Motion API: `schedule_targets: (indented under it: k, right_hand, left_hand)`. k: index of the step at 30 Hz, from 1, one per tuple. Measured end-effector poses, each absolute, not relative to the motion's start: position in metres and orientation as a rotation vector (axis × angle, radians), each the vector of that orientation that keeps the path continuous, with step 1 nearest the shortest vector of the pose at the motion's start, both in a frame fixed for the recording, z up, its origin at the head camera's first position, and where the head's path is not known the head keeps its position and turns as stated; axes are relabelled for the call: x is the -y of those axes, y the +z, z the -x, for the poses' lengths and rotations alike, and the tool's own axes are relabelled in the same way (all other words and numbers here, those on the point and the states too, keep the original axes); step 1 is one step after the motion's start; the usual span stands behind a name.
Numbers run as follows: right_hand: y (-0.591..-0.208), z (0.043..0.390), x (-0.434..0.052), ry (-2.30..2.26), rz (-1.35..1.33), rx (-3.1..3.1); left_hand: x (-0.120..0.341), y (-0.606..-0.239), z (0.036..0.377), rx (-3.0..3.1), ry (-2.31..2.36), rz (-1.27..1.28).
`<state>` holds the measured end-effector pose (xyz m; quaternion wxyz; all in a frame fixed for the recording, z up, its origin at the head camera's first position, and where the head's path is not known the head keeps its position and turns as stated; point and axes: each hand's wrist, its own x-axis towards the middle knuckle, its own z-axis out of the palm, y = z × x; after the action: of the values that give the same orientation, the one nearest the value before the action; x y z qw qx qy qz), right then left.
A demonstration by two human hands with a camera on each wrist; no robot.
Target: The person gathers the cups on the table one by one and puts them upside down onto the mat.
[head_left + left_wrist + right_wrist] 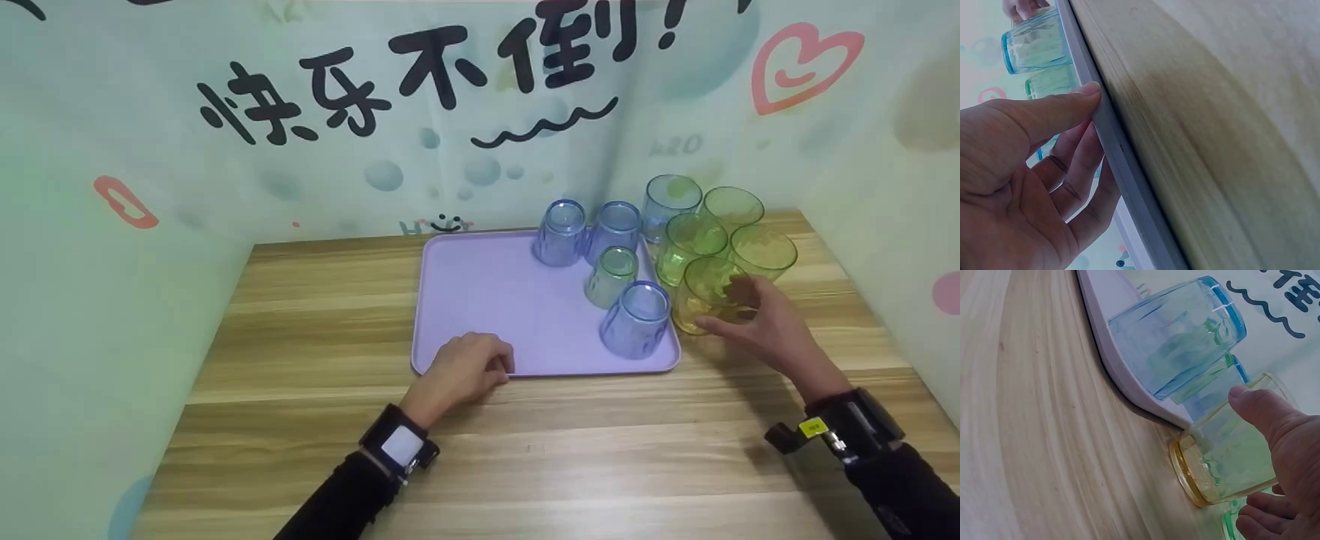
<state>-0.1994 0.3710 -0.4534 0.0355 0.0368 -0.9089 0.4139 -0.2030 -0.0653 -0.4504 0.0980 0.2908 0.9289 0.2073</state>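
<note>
Right hand (757, 319) is on the nearest yellow-green clear plastic tumbler (705, 296): thumb on its near-left wall, fingers curled round the far side, so it grasps the cup. The right wrist view shows the same: thumb pad flat on the wall, fingertips below, thick base down on the wood. That tumbler (1224, 455) stands upright, long axis vertical, mouth up, on the wooden table (525, 457), just off the right edge of the flat lilac plastic tray (480, 300) near its front-right corner. Base looks to be touching the tray rim, or nearly.

Left hand (469, 367) sits at the tray's near edge, left of centre. In the left wrist view the thumb (1055, 112) lies along the tray rim (1123, 169) and the fingers curl underneath, so it pinches the edge and steadies the tray.

Key relation: the held cup lies right of the tray, and open tray surface lies left of it. Right hand is far nearer; left is well apart, across the tray.

On the tray, upside down along the right side: blue clear tumbler at front (636, 319), pale green one (611, 276) behind it, two more blue ones (561, 232) (615, 229) at the back. Off the tray behind the held cup: three more yellow-green upright tumblers (761, 251) and one bluish one (670, 199), tightly clustered. The front blue cup stands just beside the held one, so clearance is tight.
</note>
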Motion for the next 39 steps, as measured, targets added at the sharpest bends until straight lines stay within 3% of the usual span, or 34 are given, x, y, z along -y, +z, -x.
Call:
schedule_targets:
  k: [22,39]
  right_hand:
    - [-0.474,0.213,-0.367,1.493,-0.146,2.690]
    - [-0.455,0.210,-0.367,1.514,-0.115,2.712]
  left_hand:
    - [0.064,-0.449,0.201,-2.739,0.618,-0.839]
    - [0.065,-0.450,0.202,-2.743,0.609,-0.866]
